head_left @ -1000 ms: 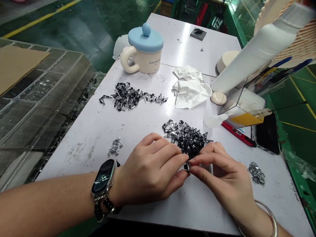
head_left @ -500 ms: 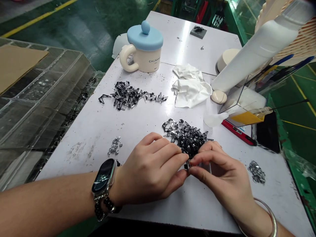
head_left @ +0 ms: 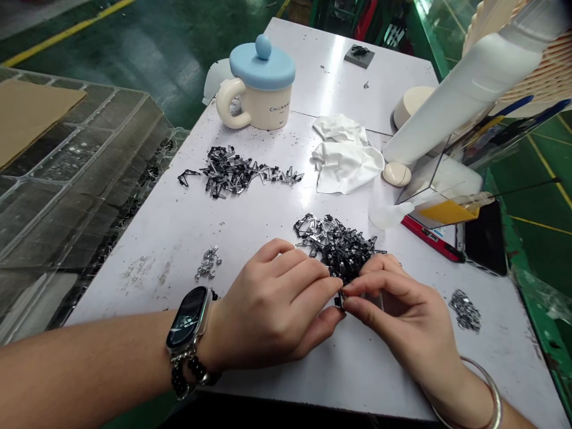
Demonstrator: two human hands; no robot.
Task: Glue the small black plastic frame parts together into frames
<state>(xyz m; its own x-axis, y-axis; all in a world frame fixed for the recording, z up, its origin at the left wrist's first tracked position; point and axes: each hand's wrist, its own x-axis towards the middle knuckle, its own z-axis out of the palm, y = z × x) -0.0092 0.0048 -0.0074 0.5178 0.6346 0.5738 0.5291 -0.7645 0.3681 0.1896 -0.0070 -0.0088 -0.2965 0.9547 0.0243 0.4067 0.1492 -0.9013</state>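
Note:
Between the fingertips of both hands is a small black clip-like part (head_left: 338, 301), mostly covered by the fingers. My left hand (head_left: 279, 304) is closed, pinching it from the left. From the other side my right hand (head_left: 395, 304) pinches at the same part with thumb and forefinger. Just beyond the fingertips lies a heap of black metal clip-like parts (head_left: 344, 244). Tiny silver pieces (head_left: 208, 263) are scattered left of my left hand. Right of my right hand sits a small pile of silver pieces (head_left: 465, 310).
Farther back are a second heap of black parts (head_left: 232, 173), a cream mug (head_left: 270, 107) with a blue lid and a white cloth (head_left: 346, 164). A white bottle (head_left: 465, 89), clear pen holder (head_left: 440, 185) and red-edged object (head_left: 431, 238) line the right. Divided trays (head_left: 75, 161) stand left.
Both hands keep their pinch on the small black part, with only a very slight shift of the fingertips. The heaps look the same.

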